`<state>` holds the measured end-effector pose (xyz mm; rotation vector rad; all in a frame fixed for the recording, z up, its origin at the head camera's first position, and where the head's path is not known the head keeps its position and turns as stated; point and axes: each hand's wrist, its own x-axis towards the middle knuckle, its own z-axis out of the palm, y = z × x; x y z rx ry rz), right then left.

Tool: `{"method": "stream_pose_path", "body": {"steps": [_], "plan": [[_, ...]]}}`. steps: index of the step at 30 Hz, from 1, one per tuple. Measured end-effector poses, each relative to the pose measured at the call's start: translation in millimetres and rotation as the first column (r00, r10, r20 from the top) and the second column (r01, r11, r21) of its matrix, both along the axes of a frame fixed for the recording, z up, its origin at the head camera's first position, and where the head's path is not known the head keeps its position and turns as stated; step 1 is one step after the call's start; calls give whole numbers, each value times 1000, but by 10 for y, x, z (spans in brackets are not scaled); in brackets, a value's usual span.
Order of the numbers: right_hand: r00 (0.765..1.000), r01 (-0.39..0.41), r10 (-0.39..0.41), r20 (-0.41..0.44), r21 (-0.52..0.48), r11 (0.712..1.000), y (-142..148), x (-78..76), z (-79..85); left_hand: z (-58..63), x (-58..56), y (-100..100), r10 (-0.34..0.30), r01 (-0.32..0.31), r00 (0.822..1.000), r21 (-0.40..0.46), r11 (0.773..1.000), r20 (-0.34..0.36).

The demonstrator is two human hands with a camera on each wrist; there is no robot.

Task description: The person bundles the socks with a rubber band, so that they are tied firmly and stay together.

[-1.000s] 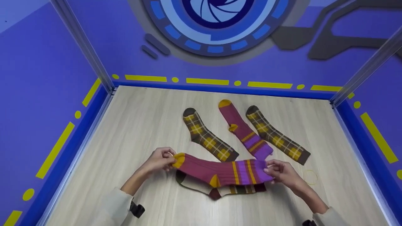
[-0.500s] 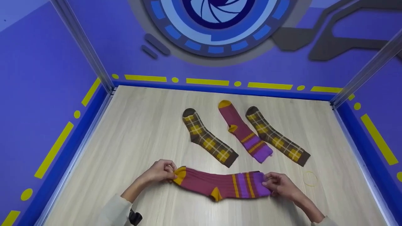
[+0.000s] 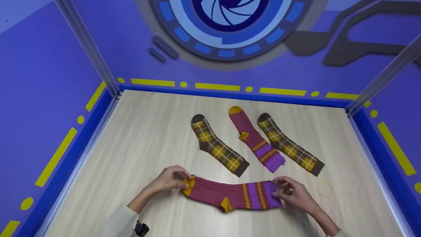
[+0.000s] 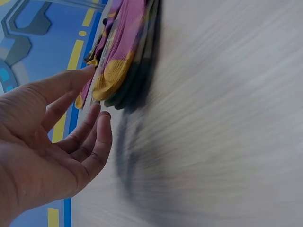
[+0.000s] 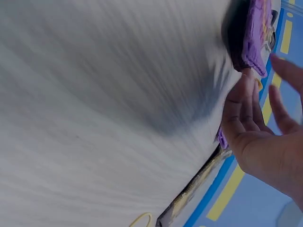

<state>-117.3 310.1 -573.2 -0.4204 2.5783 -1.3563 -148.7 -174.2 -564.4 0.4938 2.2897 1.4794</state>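
front maroon sock [image 3: 213, 194] — lower than before

The head view looks down over the worktop [image 3: 131, 144] toward its far edge. The wrist views look close past the left hand [image 4: 49, 151] and right hand [image 5: 260, 142], low along it, sharing the maroon sock [image 3: 213, 193].

The left hand [image 3: 169, 180] and the right hand [image 3: 295, 192] face each other, well apart. On each, the thumb and fingers bend a little, with a gap between. The left arm [image 3: 140, 200] and right arm [image 3: 324, 218] slant up, bare near the hands, with pale sleeves [image 3: 120, 221] lower down.
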Motion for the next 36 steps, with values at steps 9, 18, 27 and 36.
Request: {"method": "stream_pose_path", "body": {"steps": [9,18,27,36], "plan": [[994,-94,99,-55,76,993,-92,36,-74,-118,17,112,31,-35,997,-63,997,-73],[994,-29,41,-106,105,994,-162,-34,-108,-125,-87,137,96,-105,992,-106,989,-83],[995,-8,19,-94,115,993,-191,-45,-68,-63,-96,186,101,-128,976,-133,983,-193],[999,-40,42,-20,84,996,-159,-47,-59,-85,-118,190,-39,-4,975,-191,982,-221]]}}
